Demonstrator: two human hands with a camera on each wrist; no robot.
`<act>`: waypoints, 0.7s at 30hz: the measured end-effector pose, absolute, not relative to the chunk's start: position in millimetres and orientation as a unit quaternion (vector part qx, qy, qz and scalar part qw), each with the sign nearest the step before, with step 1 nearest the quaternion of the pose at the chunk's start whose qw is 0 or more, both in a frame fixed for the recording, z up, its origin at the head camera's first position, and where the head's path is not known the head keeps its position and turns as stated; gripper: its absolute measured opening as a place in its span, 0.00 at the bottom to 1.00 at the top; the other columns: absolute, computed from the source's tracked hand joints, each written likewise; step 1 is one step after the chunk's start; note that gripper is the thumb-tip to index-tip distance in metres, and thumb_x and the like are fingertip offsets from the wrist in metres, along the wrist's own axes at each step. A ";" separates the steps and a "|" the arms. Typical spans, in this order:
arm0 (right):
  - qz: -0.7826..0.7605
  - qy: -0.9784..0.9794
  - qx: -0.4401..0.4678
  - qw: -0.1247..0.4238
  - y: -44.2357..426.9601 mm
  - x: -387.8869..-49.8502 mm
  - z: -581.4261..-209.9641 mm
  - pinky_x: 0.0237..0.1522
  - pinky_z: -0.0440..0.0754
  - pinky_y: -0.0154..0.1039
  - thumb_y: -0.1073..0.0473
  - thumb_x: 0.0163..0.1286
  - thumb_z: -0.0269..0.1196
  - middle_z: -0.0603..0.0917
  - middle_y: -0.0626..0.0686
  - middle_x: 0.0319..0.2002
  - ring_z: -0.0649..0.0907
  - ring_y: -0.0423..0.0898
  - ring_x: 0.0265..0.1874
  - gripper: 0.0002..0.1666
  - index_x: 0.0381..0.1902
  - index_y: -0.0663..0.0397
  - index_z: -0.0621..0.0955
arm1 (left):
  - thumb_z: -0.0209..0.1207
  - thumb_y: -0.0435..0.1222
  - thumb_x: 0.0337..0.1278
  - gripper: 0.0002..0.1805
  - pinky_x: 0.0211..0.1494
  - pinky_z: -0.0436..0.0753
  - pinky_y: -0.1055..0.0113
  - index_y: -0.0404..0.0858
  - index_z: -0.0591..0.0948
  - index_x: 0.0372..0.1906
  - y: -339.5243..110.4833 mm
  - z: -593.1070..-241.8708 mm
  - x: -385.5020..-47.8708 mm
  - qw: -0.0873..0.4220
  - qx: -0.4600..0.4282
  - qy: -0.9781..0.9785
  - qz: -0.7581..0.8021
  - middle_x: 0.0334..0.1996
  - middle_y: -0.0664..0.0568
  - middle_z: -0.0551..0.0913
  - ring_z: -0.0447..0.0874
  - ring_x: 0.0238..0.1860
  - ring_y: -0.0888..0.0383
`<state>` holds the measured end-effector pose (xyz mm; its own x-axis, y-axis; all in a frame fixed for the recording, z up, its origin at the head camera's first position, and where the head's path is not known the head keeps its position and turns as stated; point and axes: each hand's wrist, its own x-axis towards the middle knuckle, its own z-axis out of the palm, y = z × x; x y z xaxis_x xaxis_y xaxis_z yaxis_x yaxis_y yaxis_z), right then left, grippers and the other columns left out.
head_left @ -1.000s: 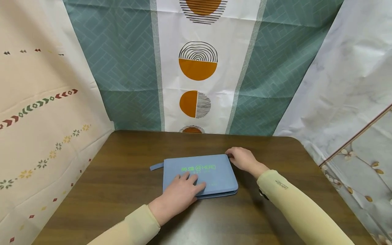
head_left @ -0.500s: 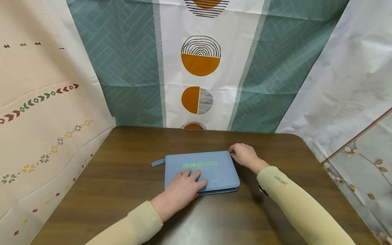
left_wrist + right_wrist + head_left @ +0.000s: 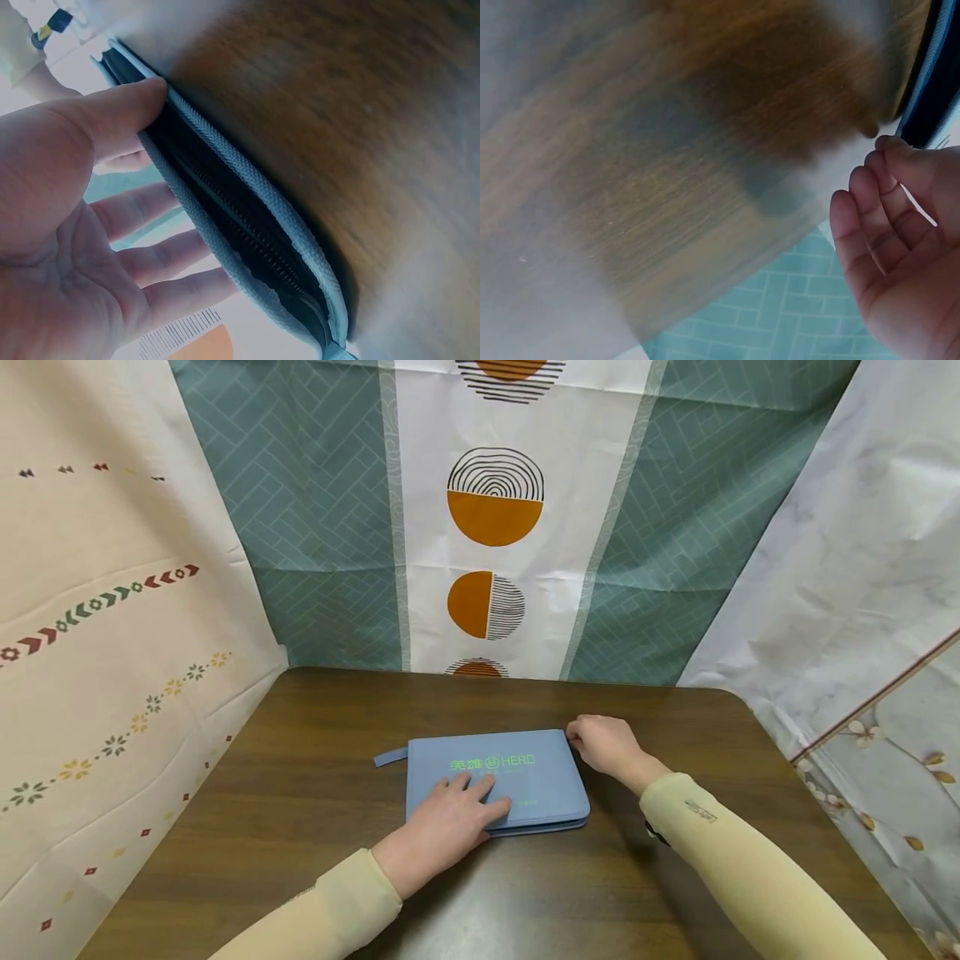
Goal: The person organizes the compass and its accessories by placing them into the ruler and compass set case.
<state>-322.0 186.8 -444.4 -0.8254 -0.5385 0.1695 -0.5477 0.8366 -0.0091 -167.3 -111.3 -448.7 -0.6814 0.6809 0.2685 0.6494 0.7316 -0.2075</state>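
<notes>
A light-blue zip case (image 3: pixel 540 789) with green lettering lies flat on the brown table, a strap sticking out at its left. My left hand (image 3: pixel 450 827) spreads its fingers on the cover, with the thumb at the near edge. In the left wrist view the thumb (image 3: pixel 139 105) presses into the zipped side, where dark zipper teeth (image 3: pixel 225 206) show. At the case's far right corner my right hand (image 3: pixel 603 745) holds thumb and index fingertip together. The right wrist view has these fingertips (image 3: pixel 889 142) pinching at the case edge; the zipper pull is mostly hidden.
The wooden table (image 3: pixel 322 718) surrounds the case. Behind it hangs a green and white curtain (image 3: pixel 322 527) with orange circles. Patterned cloths stand at the left (image 3: pixel 112 610) and right (image 3: pixel 840 568) sides.
My right hand has shifted slightly right and away from the case's corner. The left hand stays on the cover. The head view has tilted slightly, and the dark gap along the near edge looks narrower.
</notes>
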 end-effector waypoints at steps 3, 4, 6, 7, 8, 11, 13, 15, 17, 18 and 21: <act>0.029 -0.954 0.287 0.083 188.1 -320.1 -444.7 0.39 0.90 0.56 0.69 0.71 0.71 0.90 0.50 0.37 0.90 0.52 0.37 0.07 0.38 0.51 0.90 | 0.79 0.51 0.64 0.23 0.48 0.91 0.48 0.52 0.83 0.58 -111.3 -449.0 -167.8 0.166 -0.365 -0.915 0.045 0.61 0.47 0.85 0.87 0.54 0.43; 0.029 -0.954 0.287 0.084 188.4 -319.6 -444.8 0.38 0.90 0.56 0.69 0.71 0.71 0.90 0.50 0.37 0.90 0.52 0.37 0.07 0.38 0.51 0.90 | 0.79 0.51 0.64 0.23 0.48 0.91 0.49 0.52 0.83 0.58 -111.3 -449.0 -167.9 0.167 -0.366 -0.914 0.045 0.60 0.48 0.85 0.87 0.53 0.43; 0.027 -0.955 0.284 0.083 189.4 -318.7 -444.8 0.37 0.89 0.55 0.69 0.71 0.71 0.89 0.49 0.37 0.89 0.52 0.36 0.08 0.37 0.50 0.89 | 0.79 0.51 0.64 0.23 0.48 0.91 0.49 0.52 0.83 0.58 -111.1 -449.2 -168.3 0.169 -0.367 -0.914 0.044 0.60 0.48 0.85 0.87 0.52 0.43; 0.024 -0.956 0.281 0.082 190.4 -317.9 -444.6 0.36 0.89 0.55 0.69 0.71 0.71 0.88 0.49 0.36 0.88 0.51 0.35 0.08 0.36 0.49 0.88 | 0.79 0.51 0.64 0.23 0.47 0.91 0.49 0.52 0.82 0.58 -110.6 -449.3 -168.3 0.170 -0.368 -0.913 0.043 0.60 0.48 0.85 0.87 0.52 0.43; 0.023 -0.957 0.277 0.081 191.4 -316.8 -444.2 0.36 0.89 0.55 0.69 0.71 0.71 0.87 0.48 0.35 0.88 0.51 0.34 0.08 0.35 0.49 0.87 | 0.79 0.50 0.64 0.23 0.47 0.91 0.50 0.52 0.82 0.58 -110.0 -449.2 -168.3 0.171 -0.369 -0.913 0.043 0.60 0.48 0.85 0.87 0.52 0.43; 0.023 -0.960 0.268 0.078 194.4 -312.7 -442.7 0.36 0.88 0.54 0.69 0.71 0.71 0.86 0.48 0.34 0.86 0.49 0.33 0.09 0.34 0.49 0.86 | 0.79 0.50 0.64 0.23 0.47 0.91 0.50 0.52 0.82 0.58 -109.2 -449.5 -168.3 0.168 -0.368 -0.913 0.042 0.61 0.47 0.85 0.87 0.53 0.43; 0.028 -0.959 0.269 0.078 195.7 -309.6 -441.8 0.36 0.88 0.54 0.69 0.70 0.72 0.86 0.47 0.33 0.86 0.49 0.32 0.09 0.33 0.49 0.86 | 0.79 0.50 0.65 0.24 0.47 0.91 0.49 0.52 0.82 0.59 -109.3 -449.6 -167.8 0.163 -0.365 -0.916 0.043 0.63 0.47 0.85 0.87 0.55 0.41; 0.033 -0.957 0.276 0.077 196.6 -306.3 -441.8 0.35 0.88 0.53 0.68 0.70 0.73 0.86 0.47 0.33 0.86 0.49 0.32 0.09 0.34 0.49 0.86 | 0.79 0.50 0.65 0.24 0.48 0.91 0.48 0.52 0.82 0.60 -109.8 -450.5 -167.4 0.157 -0.361 -0.918 0.042 0.64 0.46 0.85 0.87 0.57 0.40; 0.035 -0.955 0.285 0.077 196.9 -302.7 -441.1 0.34 0.88 0.53 0.69 0.70 0.73 0.85 0.46 0.33 0.86 0.49 0.32 0.10 0.34 0.49 0.86 | 0.78 0.50 0.65 0.24 0.49 0.91 0.47 0.52 0.82 0.61 -110.6 -449.8 -166.8 0.153 -0.359 -0.920 0.043 0.65 0.45 0.85 0.87 0.58 0.39; 0.036 -0.954 0.289 0.077 197.2 -300.8 -441.1 0.34 0.88 0.53 0.69 0.70 0.73 0.85 0.46 0.33 0.86 0.49 0.32 0.10 0.34 0.49 0.86 | 0.78 0.50 0.65 0.24 0.49 0.91 0.47 0.52 0.82 0.61 -110.8 -449.6 -166.6 0.151 -0.358 -0.920 0.043 0.66 0.45 0.85 0.87 0.59 0.38; 0.036 -0.952 0.294 0.080 198.9 -294.7 -441.8 0.33 0.87 0.52 0.69 0.70 0.73 0.84 0.45 0.32 0.85 0.48 0.31 0.11 0.33 0.48 0.85 | 0.78 0.50 0.66 0.24 0.50 0.91 0.47 0.52 0.82 0.61 -110.7 -449.9 -166.5 0.151 -0.358 -0.921 0.043 0.66 0.45 0.84 0.87 0.59 0.38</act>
<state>-294.7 198.9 -441.8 -0.8144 -0.5535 0.1746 -0.5652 0.8247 -0.0220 -166.5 -110.7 -449.9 -0.6987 0.6717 0.2465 0.6456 0.7403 -0.1873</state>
